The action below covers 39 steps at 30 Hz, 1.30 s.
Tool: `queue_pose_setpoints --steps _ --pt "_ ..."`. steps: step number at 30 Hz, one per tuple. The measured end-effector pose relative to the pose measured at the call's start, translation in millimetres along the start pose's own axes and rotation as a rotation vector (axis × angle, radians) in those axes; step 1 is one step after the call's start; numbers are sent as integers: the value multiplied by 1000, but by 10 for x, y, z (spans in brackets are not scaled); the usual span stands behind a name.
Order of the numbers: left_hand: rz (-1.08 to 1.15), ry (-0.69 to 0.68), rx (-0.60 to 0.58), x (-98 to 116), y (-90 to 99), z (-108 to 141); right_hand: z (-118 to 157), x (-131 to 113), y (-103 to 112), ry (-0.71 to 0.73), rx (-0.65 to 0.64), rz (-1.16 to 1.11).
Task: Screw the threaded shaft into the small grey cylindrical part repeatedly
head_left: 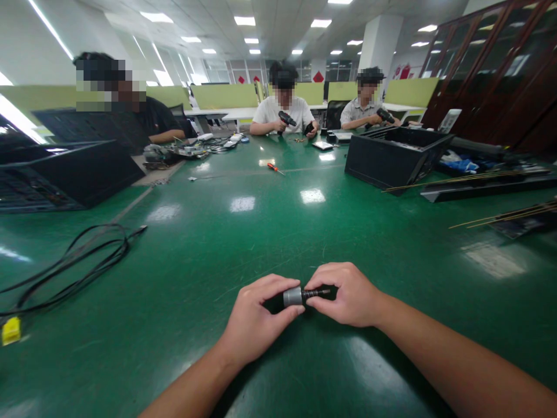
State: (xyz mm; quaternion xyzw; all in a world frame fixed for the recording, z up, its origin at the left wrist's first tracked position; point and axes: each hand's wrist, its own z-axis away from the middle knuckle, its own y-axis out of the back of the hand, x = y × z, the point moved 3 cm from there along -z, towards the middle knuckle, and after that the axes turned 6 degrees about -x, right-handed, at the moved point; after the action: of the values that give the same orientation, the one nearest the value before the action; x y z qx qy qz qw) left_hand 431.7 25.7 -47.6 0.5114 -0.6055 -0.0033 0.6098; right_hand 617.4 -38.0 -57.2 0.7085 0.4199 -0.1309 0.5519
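Note:
Low in the middle of the head view, both hands are on a small grey cylindrical part (293, 296) that looks like a motor. A thin dark shaft with rings or coils on it (324, 292) sticks out of its right end. My left hand (256, 316) grips the cylinder between thumb and fingers. With thumb and forefinger, my right hand (348, 295) pinches around the shaft near where it meets the cylinder. The part lies roughly level, just over the green tabletop (261, 244). The fingers hide some of its surface.
Black cables (117, 252) and a yellow piece (11, 331) lie left. Black computer cases (391, 157) stand on both sides, with thin rods (487, 223) at right. An orange screwdriver (273, 167) lies farther off. Three people sit opposite, two holding power drills (287, 119).

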Motion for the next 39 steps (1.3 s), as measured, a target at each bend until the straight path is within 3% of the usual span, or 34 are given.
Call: queue_pose_setpoints --steps 39 --pt "-15 -51 28 -17 7 12 -6 5 0 15 28 3"
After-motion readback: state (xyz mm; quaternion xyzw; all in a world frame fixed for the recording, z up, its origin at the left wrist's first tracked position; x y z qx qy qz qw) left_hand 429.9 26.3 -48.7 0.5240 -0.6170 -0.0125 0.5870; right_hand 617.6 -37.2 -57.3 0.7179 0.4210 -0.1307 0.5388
